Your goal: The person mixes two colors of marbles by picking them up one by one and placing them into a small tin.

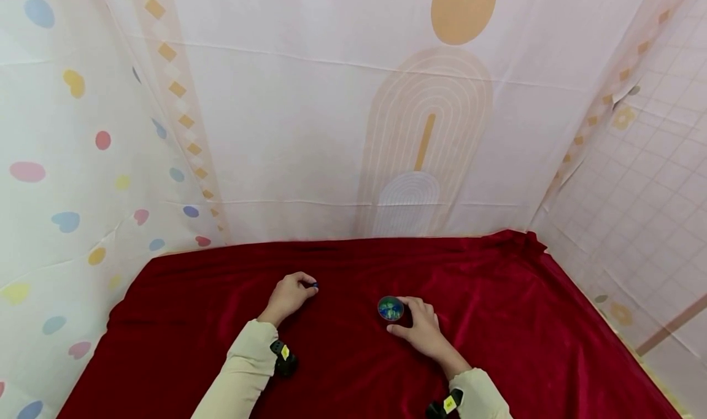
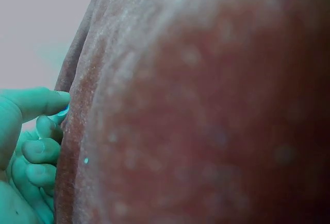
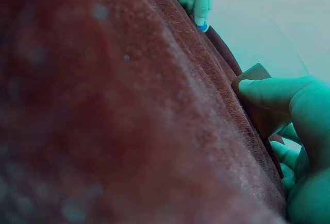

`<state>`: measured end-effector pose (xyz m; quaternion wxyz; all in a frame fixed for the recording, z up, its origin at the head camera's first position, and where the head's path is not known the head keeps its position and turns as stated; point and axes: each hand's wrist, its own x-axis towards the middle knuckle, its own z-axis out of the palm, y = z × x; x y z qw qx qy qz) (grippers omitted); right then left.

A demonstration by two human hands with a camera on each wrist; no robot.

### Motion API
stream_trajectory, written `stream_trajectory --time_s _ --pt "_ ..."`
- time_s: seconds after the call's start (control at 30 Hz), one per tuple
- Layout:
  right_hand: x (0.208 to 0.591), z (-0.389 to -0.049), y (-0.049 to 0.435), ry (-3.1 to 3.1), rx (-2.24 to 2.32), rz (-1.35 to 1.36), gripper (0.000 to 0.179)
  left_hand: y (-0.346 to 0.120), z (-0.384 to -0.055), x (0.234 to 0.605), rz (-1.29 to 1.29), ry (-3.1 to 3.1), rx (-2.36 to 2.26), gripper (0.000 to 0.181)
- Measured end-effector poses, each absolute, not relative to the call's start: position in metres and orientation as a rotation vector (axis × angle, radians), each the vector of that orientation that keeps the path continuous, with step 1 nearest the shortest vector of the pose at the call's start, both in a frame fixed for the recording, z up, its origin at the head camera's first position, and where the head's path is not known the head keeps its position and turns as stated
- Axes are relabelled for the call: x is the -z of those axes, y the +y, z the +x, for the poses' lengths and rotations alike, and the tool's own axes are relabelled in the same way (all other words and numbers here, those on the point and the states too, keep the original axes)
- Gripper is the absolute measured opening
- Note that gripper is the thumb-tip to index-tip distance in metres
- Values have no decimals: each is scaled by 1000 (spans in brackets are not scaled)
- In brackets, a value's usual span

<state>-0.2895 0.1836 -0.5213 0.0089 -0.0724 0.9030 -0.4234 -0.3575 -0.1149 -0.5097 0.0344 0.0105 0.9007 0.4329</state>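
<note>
Near the middle of the red cloth stands a small round cup (image 1: 390,309), with a thin clear rim and mottled blue and green inside. My right hand (image 1: 424,330) holds it from the right. In the right wrist view the thumb lies along the near side of the cup (image 3: 255,73), with the other fingers behind. To the left, my left hand (image 1: 289,296) pinches a small blue piece (image 1: 315,284) between thumb and index finger, close over the cloth. The left wrist view shows only a sliver of this piece (image 2: 64,112); the fingertips hide most of it.
Dark red velvety cloth (image 1: 342,357) covers the table, with folds along its back edge. Pale patterned fabric (image 1: 287,130) hangs behind and at both sides. Each wrist carries a small black camera, such as the left wrist camera (image 1: 284,359).
</note>
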Motion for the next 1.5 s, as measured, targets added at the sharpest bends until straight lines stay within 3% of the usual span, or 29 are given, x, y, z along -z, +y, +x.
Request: stream_trajectory --time_s 1.03,1.5 --pt "524 -290 184 2801 1338 -204 57 -26 -337 475 551 2550 -1444 19" --pt "524 -290 185 2819 1299 -236 55 2 -332 476 652 2537 -1376 22"
